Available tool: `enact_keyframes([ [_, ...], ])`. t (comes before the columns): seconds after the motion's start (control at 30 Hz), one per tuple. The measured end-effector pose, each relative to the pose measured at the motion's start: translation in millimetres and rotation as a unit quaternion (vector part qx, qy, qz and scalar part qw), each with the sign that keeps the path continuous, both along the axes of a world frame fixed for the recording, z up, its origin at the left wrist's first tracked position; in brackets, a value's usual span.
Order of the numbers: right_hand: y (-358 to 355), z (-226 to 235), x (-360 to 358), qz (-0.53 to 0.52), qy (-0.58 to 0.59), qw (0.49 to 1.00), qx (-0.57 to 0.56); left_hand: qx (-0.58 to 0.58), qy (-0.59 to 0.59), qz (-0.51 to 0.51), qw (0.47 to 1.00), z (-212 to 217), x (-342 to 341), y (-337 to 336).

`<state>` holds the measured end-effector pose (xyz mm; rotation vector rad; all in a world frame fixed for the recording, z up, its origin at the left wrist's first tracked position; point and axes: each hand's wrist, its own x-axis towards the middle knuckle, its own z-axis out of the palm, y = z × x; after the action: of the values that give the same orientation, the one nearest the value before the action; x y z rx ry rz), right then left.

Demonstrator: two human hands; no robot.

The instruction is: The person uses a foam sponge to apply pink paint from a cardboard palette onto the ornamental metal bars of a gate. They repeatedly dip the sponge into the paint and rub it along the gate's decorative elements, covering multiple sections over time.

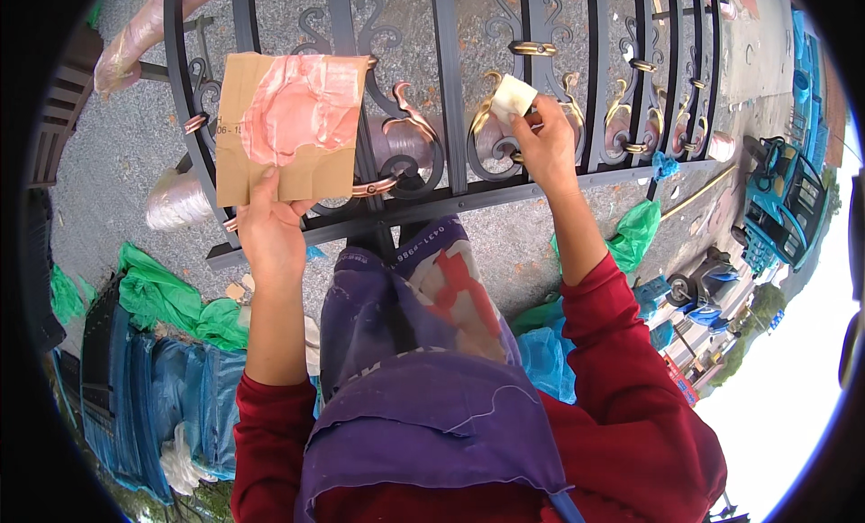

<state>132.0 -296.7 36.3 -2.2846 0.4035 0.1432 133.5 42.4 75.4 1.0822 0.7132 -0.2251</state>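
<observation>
Left hand [268,230] grips paint-smeared cardboard [288,127] at 10 o'clock. Right hand [541,145] pinches pale sponge [513,97] against a gold scroll [487,109] on the black gate [450,90], 1 o'clock. Several scrolls already coloured; others look dark.

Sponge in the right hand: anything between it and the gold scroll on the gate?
Nothing visible. The right hand holds the pale sponge right at the gold scroll of the black gate. The cardboard in the left hand is off to the side.

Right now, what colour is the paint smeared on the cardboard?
Coppery pink, on the brown cardboard piece in the left hand; head view.
</observation>
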Motion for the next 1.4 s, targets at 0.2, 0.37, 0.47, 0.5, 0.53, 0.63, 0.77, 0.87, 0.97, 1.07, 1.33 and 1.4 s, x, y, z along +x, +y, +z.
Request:
enact_keyframes([
  [0.2, 11.3, -26.9, 5.9, 0.089, -0.004, 0.992, -0.089, -0.019, 0.017, 0.028, 0.999, -7.0, -13.8, 4.9],
  [0.37, 8.3, -13.4, 0.9, 0.038, -0.009, 0.997, -0.065, -0.019, 0.011, 0.059, 0.998, -4.8, -17.4, 7.4],
  [0.47, 13.3, -17.8, 11.4, 0.062, -0.040, 0.996, -0.059, -0.024, 0.016, 0.038, 0.999, -8.5, -18.9, 15.3],
  [0.5, 13.2, -22.8, 10.2, 0.074, -0.042, 0.994, -0.073, -0.024, 0.016, 0.040, 0.999, -8.7, -18.5, 14.8],
  [0.53, 12.3, -29.9, 6.1, 0.086, -0.043, 0.992, -0.087, -0.023, 0.016, 0.041, 0.999, -8.7, -18.3, 14.1],
  [0.63, 14.8, -23.2, -3.3, 0.080, 0.013, 0.994, -0.072, -0.013, 0.019, 0.043, 0.999, -4.6, -16.8, 13.6],
  [0.77, 9.2, -12.0, -9.3, 0.010, 0.021, 0.998, -0.058, -0.009, 0.016, 0.029, 0.999, -3.3, -18.3, 15.5],
  [0.87, 14.5, -21.7, -13.3, -0.002, -0.005, 1.000, 0.003, -0.014, 0.017, 0.031, 0.999, -1.3, -15.9, 10.3],
  [0.97, 11.9, -28.4, -26.9, 0.014, 0.024, 0.999, -0.040, -0.013, 0.026, 0.021, 0.999, 0.4, -13.6, 8.2],
  [1.07, 4.1, -26.5, -34.4, -0.053, 0.028, 0.998, -0.022, -0.001, 0.020, 0.029, 0.999, 1.1, -10.1, 6.9],
  [1.33, 4.4, -39.9, -41.6, -0.015, -0.029, 0.997, -0.076, 0.009, 0.030, -0.008, 0.999, 5.7, -4.3, 1.6],
  [1.4, 3.0, -39.2, -45.3, -0.052, -0.040, 0.997, -0.031, 0.013, 0.032, -0.010, 0.999, 6.8, -5.0, 0.7],
])
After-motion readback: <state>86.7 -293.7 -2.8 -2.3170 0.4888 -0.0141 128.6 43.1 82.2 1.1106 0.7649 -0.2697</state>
